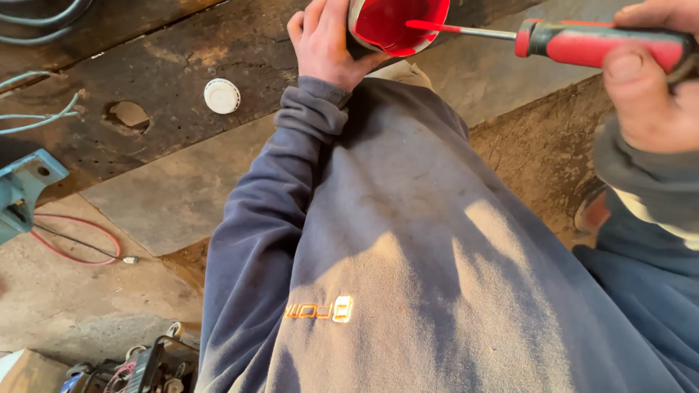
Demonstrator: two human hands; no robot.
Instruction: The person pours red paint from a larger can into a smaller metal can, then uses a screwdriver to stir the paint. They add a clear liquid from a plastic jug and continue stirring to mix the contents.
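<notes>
Gripping a small round container coated inside with glossy red paint (397, 25), the left hand (324, 44) is closed around its outer wall, above the dark, stained wooden plank (182, 65). The right hand (648, 87) is closed on the red and black handle of a screwdriver (597, 44); its thin metal shaft, red at the tip, reaches into the container. A white ribbed round plastic cap (221, 95) lies on the plank beside a rough round hole (128, 115). A soft grey-blue sweatshirt sleeve (277, 204) covers the left arm.
</notes>
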